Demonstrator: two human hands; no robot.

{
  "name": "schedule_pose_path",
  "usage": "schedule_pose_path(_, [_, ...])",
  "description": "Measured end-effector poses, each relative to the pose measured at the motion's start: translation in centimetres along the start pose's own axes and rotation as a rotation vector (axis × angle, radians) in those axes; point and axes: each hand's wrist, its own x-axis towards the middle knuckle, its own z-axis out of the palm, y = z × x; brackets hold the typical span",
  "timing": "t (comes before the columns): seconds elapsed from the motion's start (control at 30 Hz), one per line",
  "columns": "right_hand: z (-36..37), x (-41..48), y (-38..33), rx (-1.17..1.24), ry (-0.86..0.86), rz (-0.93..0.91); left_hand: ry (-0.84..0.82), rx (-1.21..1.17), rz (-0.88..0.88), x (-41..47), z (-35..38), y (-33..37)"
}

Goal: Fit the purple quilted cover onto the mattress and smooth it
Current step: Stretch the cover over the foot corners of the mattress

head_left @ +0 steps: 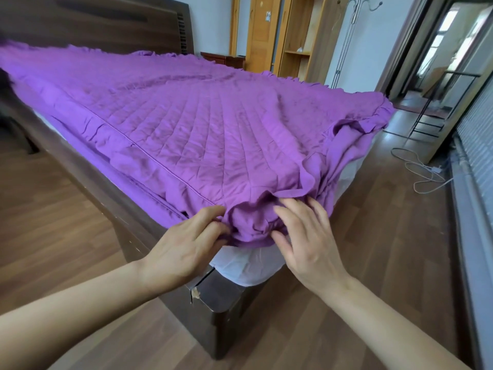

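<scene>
- Fitting stands at the corner stage. The purple quilted cover (213,124) lies spread over the top of the mattress (240,263). Its skirt is bunched in a loose wad at the near mattress corner and is not yet drawn down, and the white mattress side shows bare beneath the wad.
- Left hand (184,244): on the left face of that mattress corner. The fingers are curled with their tips buried in the bunched skirt, gripping a fold.
- Right hand (306,241): on the right face of the same mattress corner. The fingers are spread and nearly straight, tips resting on the wad, thumb against the lower hem. It is not closed round any fabric.
- Along the right mattress edge the ruffled skirt lies flipped up onto the top. Along the left mattress edge it hangs toward the bed frame (218,303).
- Handling, as judged: light, soft and limp. The padded top panel has slight body, while the thin skirt creases readily. It is not fragile and is likely to slide over the mattress surface.
- Hold point, as judged: the skirt hem on either side of the corner seam, not the quilted panel. Draw it down and outward past the mattress corner.
- Caution: a hard pull here may drag the cover off the far mattress corners.
</scene>
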Motion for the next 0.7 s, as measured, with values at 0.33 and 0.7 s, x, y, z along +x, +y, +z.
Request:
schedule_pose_path(0.33, [-1.0, 1.0, 2.3, -0.097, -0.100, 0.012, 0.090, 0.004, -0.156, 2.1, 0.4, 0.9])
schedule_pose_path(0.7, [-0.2, -5.9, 3.0, -0.188, -0.132, -0.150, -0.070, 0.100, 0.216, -1.5, 2.1, 0.3])
